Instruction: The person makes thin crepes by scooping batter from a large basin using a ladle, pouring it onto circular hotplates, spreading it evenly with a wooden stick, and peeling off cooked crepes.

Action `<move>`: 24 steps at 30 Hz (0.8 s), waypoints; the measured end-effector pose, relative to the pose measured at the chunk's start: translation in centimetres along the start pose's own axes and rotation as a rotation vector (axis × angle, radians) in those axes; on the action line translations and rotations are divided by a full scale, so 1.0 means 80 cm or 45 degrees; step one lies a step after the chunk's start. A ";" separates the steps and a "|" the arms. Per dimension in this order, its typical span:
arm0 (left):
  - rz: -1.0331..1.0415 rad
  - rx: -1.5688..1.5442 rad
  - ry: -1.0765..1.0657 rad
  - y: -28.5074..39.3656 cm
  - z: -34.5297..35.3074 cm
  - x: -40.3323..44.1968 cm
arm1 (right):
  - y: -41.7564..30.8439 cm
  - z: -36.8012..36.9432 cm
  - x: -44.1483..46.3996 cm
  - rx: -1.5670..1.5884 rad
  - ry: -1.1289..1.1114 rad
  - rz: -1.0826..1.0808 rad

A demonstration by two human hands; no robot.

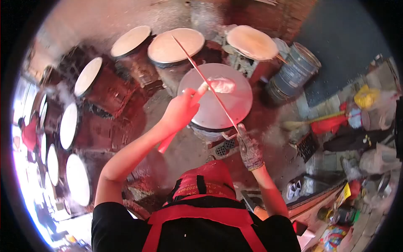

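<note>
My bare left hand (180,110) is wrapped round a pinkish handled tool (168,142). Its far end reaches a pale, soft-looking lump (222,85) on a round grey griddle (237,101); whether the lump is the tool's head or a separate thing, I cannot tell. My right hand (250,150), in a speckled knit glove, grips the near end of a long thin stick (195,65). That stick slants across above the griddle, passing over the lump, and its far tip lies over a pale round disc behind.
Several drum stoves with pale round tops (176,45) curve round the back and left. At the right stand a metal drum (296,69), a broom (315,120), bags and a pair of shoes (294,190). Another person in red (30,136) is at the far left.
</note>
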State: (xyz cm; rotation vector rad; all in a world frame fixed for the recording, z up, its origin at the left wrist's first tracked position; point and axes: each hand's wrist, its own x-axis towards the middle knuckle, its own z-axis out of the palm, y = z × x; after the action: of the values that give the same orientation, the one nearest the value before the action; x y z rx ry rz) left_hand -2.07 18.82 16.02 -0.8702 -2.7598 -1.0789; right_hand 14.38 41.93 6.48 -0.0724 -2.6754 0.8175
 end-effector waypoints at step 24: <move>-0.358 -1.912 -0.461 -0.061 0.008 0.161 | -0.051 0.219 -0.011 0.015 0.542 0.927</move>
State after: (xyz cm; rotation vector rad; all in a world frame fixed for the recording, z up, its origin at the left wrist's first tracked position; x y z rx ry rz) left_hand -15.38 22.57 15.69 -0.6708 -1.8144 -3.3646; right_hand 9.49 29.04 -5.15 -1.1298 -2.2165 0.8800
